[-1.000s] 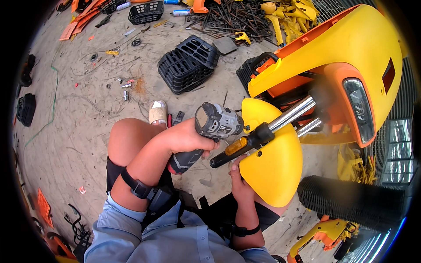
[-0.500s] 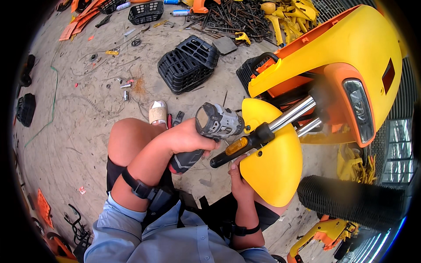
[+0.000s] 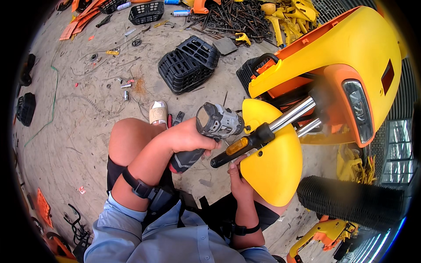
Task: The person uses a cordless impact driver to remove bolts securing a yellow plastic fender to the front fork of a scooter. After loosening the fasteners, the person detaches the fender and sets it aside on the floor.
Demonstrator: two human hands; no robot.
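Barely any change this past second; drill placement holds. Left fingers [image 3: 207,143] grasp drill [image 3: 218,121], nose beside yellow fender [image 3: 275,171]. Right fingers [image 3: 235,174] at fender's edge; can't tell if gripping.

Left hand [image 3: 188,136] has a grey cordless drill [image 3: 219,120] by the grip, chuck aimed at a small dark bolt [image 3: 247,129] on a yellow fender [image 3: 274,175], can't tell if they touch. Right hand [image 3: 241,182] is at the fender's near left edge, fingers partly hidden. A shiny fork tube [image 3: 291,113] crosses the fender toward a big yellow-and-orange body shell [image 3: 364,39]. Stacked black baskets [image 3: 186,65] sit on the concrete floor [image 3: 87,144], dark metal pile [image 3: 237,22] toward its far edge, green cord [image 3: 54,101] near its left edge.
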